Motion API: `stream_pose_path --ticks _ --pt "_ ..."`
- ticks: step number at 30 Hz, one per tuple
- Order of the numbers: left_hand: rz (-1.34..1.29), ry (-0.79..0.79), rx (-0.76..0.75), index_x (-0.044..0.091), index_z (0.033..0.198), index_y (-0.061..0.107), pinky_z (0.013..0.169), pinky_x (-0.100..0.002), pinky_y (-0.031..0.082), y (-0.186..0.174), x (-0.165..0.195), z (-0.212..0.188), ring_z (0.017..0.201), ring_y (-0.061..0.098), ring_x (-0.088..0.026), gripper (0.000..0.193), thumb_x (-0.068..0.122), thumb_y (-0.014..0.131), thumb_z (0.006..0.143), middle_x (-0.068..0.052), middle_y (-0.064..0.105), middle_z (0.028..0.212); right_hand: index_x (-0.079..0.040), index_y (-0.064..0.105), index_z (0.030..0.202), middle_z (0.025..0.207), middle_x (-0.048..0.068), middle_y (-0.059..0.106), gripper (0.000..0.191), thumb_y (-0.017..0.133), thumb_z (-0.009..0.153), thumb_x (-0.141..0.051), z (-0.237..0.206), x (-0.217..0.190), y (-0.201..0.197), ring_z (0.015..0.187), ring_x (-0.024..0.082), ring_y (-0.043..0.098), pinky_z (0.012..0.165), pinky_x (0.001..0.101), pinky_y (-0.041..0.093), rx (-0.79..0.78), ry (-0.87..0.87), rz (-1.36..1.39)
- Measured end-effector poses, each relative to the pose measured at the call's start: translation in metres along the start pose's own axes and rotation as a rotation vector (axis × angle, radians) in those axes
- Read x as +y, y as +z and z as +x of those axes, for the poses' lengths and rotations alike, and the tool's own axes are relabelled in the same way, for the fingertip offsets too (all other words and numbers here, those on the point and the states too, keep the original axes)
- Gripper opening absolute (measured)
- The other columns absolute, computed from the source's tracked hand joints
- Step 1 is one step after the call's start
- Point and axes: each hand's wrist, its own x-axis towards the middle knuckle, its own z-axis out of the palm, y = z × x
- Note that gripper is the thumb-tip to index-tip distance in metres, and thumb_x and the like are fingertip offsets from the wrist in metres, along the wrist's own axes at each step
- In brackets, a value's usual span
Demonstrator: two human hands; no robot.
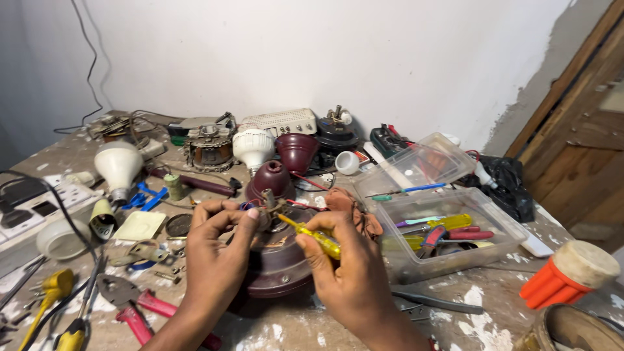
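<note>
A dark maroon ceiling fan motor housing lies on the paint-spattered workbench in front of me. My left hand pinches the metal shaft and wires at the top centre of the housing. In my right hand is a yellow-handled screwdriver, whose tip points at the same hub. Both hands rest over the housing.
A clear plastic box with several screwdrivers sits to the right, its lid open. Red-handled pliers lie at the left front. White bulbs, maroon fan cups, a motor winding and an orange-and-beige part crowd the bench.
</note>
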Motion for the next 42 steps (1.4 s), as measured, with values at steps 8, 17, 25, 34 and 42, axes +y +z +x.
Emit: stream_pose_path --ticks 8,17,25,34,42 --pt "-0.032 -0.004 -0.005 0.002 0.084 0.078 0.088 -0.029 0.05 -0.001 0.0 0.001 0.101 0.058 -0.016 0.024 0.025 0.073 0.091 -0.007 0.058 0.105 -0.005 0.06 0.112 0.103 0.013 0.071 0.022 0.069 0.097 -0.017 0.004 0.005 -0.006 0.092 0.029 0.072 0.084 0.0394 0.053 0.022 -0.207 -0.074" --pt "-0.041 0.023 -0.015 0.0 0.084 0.077 0.083 -0.031 0.052 0.001 0.006 -0.003 0.101 0.059 -0.018 0.023 0.023 0.076 0.088 -0.008 0.057 0.107 -0.006 0.062 0.103 0.095 0.011 0.071 0.019 0.065 0.085 -0.003 0.004 0.002 -0.005 0.087 0.031 0.071 0.072 0.0412 0.054 -0.131 -0.159 -0.161" --pt "0.064 0.156 -0.016 0.0 0.087 0.078 0.087 -0.035 0.048 -0.001 0.01 -0.006 0.102 0.059 -0.024 0.019 0.019 0.079 0.085 -0.011 0.061 0.102 -0.004 0.064 0.096 0.083 0.011 0.065 0.013 0.069 0.086 -0.012 -0.003 -0.021 0.007 0.077 0.029 0.068 0.068 0.0413 0.052 -0.184 -0.22 -0.159" --pt "0.041 0.166 -0.021 0.0 0.089 0.077 0.088 -0.035 0.048 -0.003 0.008 -0.006 0.104 0.058 -0.024 0.02 0.019 0.079 0.085 -0.012 0.059 0.106 -0.002 0.065 0.104 0.088 0.012 0.061 0.045 0.082 0.082 -0.038 -0.011 -0.027 0.014 0.078 0.032 0.061 0.071 0.0433 0.047 -0.362 -0.469 -0.212" --pt "0.042 0.121 -0.024 0.002 0.09 0.079 0.087 -0.033 0.048 -0.003 0.007 -0.004 0.103 0.059 -0.022 0.02 0.022 0.079 0.086 -0.01 0.06 0.105 0.0 0.066 0.102 0.08 0.013 0.056 0.025 0.064 0.077 -0.007 -0.011 -0.026 -0.005 0.072 0.031 0.061 0.065 0.0437 0.05 -0.007 -0.418 -0.39"
